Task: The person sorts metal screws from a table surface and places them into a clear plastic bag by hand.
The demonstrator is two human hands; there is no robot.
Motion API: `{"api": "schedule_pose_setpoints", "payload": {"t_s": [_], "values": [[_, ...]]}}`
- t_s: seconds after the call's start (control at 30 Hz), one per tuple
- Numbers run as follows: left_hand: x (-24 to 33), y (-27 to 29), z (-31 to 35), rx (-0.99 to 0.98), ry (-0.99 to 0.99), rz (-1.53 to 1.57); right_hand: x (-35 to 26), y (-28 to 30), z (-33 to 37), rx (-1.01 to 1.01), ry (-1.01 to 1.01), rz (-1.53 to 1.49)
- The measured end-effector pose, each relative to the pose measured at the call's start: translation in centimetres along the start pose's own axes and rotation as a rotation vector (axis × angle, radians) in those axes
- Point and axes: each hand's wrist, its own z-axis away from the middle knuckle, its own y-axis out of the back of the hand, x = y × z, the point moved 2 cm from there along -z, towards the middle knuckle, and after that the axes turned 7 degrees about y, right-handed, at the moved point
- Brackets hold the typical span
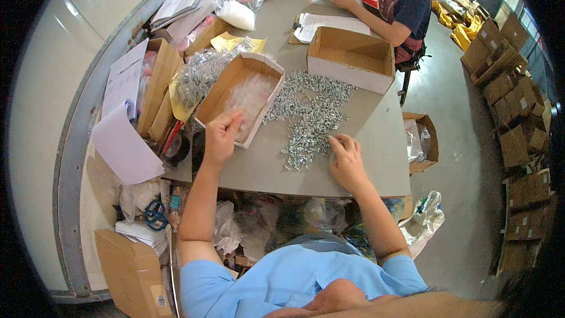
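A loose pile of small silvery screws (309,121) is spread over the grey table. At the pile's right edge is my right hand (348,164), its fingers bent and drawn together beside the screws; whatever they hold is hidden. My left hand (220,138) is raised at the near left edge of an open white-sided cardboard box (212,101). Its fingers are pinched and slightly blurred, and I cannot make out what is between them. Inside that box lie clear plastic bags (254,97), close to the left fingertips.
An empty-looking carton (350,66) stands behind the pile, near a clipboard with papers (329,23). Bagged hardware (203,73) and papers (126,147) crowd the left side. Across the table sits another person (406,9). A bag-filled carton (432,141) stands beyond the right edge.
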Motion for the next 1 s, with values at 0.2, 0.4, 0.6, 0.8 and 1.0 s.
{"api": "schedule_pose_setpoints", "payload": {"t_s": [0.2, 0.4, 0.6, 0.8, 1.0], "values": [[-0.3, -2.7, 7.8, -0.289, 0.071, 0.218, -1.9, -1.5, -0.4, -0.171, 0.212, -0.103], [-2.1, -5.2, 15.3, -0.542, 0.55, 0.449, -2.1, 2.0, 3.5, -0.225, 0.126, -0.215], [-4.0, -7.0, 18.8, -0.712, 0.562, 0.578, -0.9, 3.8, 4.3, -0.097, -0.029, -0.317], [-8.3, -10.8, 22.4, -1.031, 0.554, 0.195, -0.4, 4.1, 3.7, -0.107, -0.066, -0.291], [-10.6, -16.7, 25.5, -1.177, 0.393, 0.103, -2.0, 3.4, 3.4, -0.14, 0.054, -0.131]]}}
